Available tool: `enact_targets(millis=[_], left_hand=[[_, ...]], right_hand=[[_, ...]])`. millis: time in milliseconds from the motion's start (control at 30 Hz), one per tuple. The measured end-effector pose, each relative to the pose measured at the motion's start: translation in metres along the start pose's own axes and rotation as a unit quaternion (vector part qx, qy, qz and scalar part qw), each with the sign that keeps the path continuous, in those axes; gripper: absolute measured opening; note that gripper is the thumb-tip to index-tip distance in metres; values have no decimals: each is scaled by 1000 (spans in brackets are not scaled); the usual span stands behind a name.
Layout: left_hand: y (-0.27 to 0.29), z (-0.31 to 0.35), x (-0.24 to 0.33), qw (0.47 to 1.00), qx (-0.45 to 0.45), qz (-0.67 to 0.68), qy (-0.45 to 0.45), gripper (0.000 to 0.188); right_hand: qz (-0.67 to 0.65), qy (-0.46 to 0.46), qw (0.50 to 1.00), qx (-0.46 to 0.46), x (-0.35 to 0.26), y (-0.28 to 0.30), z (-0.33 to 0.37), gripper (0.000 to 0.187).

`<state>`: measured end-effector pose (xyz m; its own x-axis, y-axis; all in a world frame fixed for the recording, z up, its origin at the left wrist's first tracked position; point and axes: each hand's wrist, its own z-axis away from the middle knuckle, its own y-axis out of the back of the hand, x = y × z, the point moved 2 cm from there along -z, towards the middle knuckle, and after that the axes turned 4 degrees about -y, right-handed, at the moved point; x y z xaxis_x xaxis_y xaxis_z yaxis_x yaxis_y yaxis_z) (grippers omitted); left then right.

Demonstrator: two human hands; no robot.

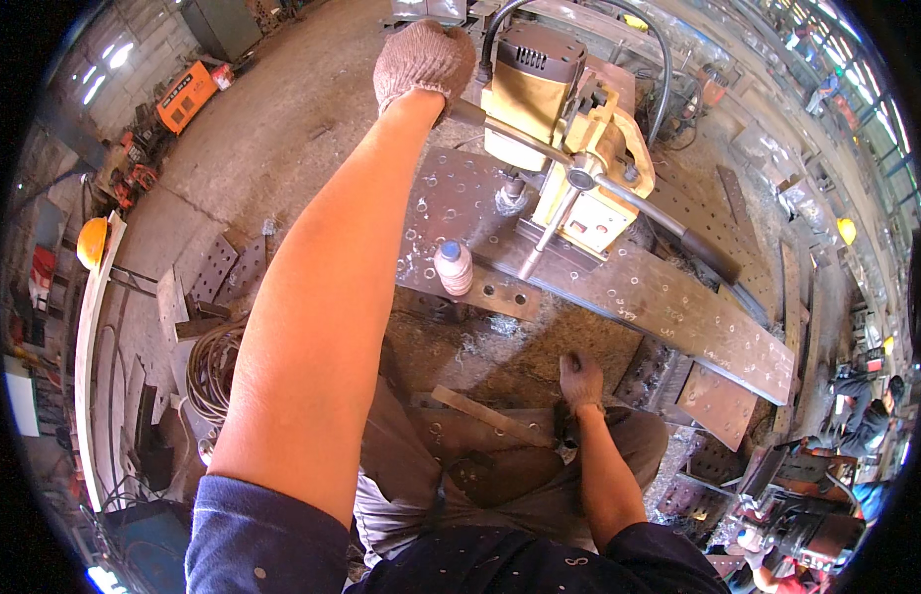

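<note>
My left hand (426, 64), in a knitted glove, is closed at the dark-gripped end of a feed handle (470, 114) on a yellow magnetic drill (525, 109). The drill stands on a long steel plate (659, 302) with chalk marks. Metal shavings (511, 201) are bunched around its cutter. Another dark steel plate (441, 188) with chalked circles lies beneath. A plastic bottle (454, 269) with a blue cap stands left of the drill base. My gloved right hand (581, 381) rests by my right knee, fingers curled, with nothing visible in it.
Drilled plates (718, 401) are stacked at the right. Coiled cable (215, 371) and scrap plates lie on the left. A flat bar (490, 416) lies between my legs. An orange machine (185, 96) stands far left. Another person (772, 574) works at the lower right.
</note>
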<state>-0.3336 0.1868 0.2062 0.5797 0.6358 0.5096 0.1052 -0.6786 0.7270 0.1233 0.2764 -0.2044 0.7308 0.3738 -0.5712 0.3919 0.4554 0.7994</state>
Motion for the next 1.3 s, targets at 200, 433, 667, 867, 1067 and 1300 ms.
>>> enact_targets(millis=[200, 433, 667, 867, 1067, 1300], left_hand=[[8, 7, 3, 1000, 16, 18, 12, 53], [1, 15, -41, 844, 50, 471, 252, 56], [-85, 184, -167, 818, 0, 434, 379, 36], [-79, 336, -189, 763, -132, 454, 441, 29], [-120, 402, -132, 766, -380, 426, 297, 32], [-175, 381, -12, 743, -460, 458, 163, 44]], right_hand=[[-210, 272, 919, 196, -234, 136, -1, 29], [-76, 467, 871, 132, -482, 201, -41, 55], [296, 464, 835, -12, -516, 170, -120, 21], [69, 447, 875, 172, -446, 282, -54, 25], [22, 354, 881, 313, -303, 329, -27, 26], [245, 141, 957, 69, -201, 285, -35, 32]])
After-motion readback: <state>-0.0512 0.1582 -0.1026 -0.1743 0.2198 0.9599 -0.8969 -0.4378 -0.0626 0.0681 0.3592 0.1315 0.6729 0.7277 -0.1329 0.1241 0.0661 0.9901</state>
